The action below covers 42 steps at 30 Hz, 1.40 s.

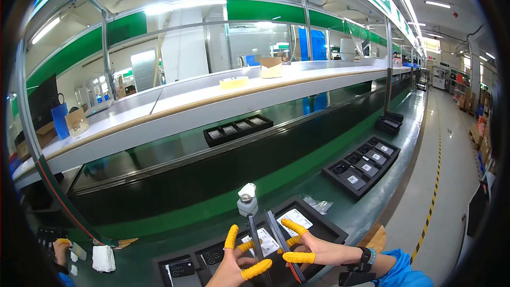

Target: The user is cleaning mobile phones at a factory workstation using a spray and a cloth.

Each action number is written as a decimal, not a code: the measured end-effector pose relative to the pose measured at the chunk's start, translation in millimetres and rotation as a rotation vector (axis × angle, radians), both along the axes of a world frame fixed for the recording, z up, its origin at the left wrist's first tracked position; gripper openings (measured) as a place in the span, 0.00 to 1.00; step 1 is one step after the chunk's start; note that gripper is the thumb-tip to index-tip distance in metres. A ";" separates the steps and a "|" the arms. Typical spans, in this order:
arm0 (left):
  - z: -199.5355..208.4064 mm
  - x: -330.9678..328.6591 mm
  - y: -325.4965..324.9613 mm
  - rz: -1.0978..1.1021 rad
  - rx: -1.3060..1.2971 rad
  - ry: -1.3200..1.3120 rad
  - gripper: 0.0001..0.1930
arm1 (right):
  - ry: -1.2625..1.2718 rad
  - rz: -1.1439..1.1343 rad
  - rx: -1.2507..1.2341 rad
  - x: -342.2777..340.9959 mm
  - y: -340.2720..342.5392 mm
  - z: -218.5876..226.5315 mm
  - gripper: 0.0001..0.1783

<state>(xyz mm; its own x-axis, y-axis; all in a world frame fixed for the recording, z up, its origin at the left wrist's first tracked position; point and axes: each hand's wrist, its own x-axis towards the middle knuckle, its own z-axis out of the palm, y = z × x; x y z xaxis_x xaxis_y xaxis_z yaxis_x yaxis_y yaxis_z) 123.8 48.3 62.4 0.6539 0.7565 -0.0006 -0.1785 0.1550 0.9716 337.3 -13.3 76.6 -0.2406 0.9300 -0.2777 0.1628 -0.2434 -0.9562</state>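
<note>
Over a black tray (334, 232) I hold two thin dark slabs up on edge, side by side and slightly apart. My left hand (228, 266) grips the left smartphone (254, 234), and my right hand (314, 250) grips the right smartphone (275, 229). Yellow finger cots cover the fingertips of both hands. Their screens cannot be made out at this angle. Below them in the tray lie white printed labels (298, 220). Dark phones with camera lenses (182, 269) rest in the tray's left compartments, partly cut off by the lower edge.
Behind the tray stands a grey-white bottle (247, 205), beside a clear plastic bag (317, 203). Another filled tray (361, 166) sits right; one more (238, 129) lies on the conveyor (186, 167). At far left, a co-worker's hand (60, 251) is near white cloths (103, 259).
</note>
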 end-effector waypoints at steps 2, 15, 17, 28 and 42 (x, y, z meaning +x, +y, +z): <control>-1.0 -4.5 -2.4 -0.036 -0.029 -0.023 0.53 | 0.001 0.002 0.007 -8.7 -0.1 5.0 0.50; -13.5 -15.4 -12.0 -0.107 0.007 -0.186 0.54 | 0.077 -0.061 0.340 -45.0 -8.8 -5.1 0.52; -12.1 -15.3 -14.2 -0.091 0.058 -0.195 0.55 | 0.048 -0.047 0.406 -44.4 -7.8 -13.6 0.53; -11.0 -14.8 -17.7 -0.090 0.070 -0.190 0.57 | 0.046 0.001 0.428 -41.6 -15.8 -4.6 0.56; -14.8 -15.0 -19.1 -0.109 0.107 -0.202 0.59 | 0.078 -0.004 0.437 -42.9 -19.3 -4.7 0.59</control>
<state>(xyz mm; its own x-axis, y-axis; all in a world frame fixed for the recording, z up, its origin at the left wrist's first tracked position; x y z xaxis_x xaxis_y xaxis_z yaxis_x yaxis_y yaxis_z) 108.8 29.2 47.6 0.7101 0.6705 0.2151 -0.3589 0.0819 0.9298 294.4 -32.5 72.0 -0.2413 0.9571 0.1602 0.0855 0.1854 -0.9789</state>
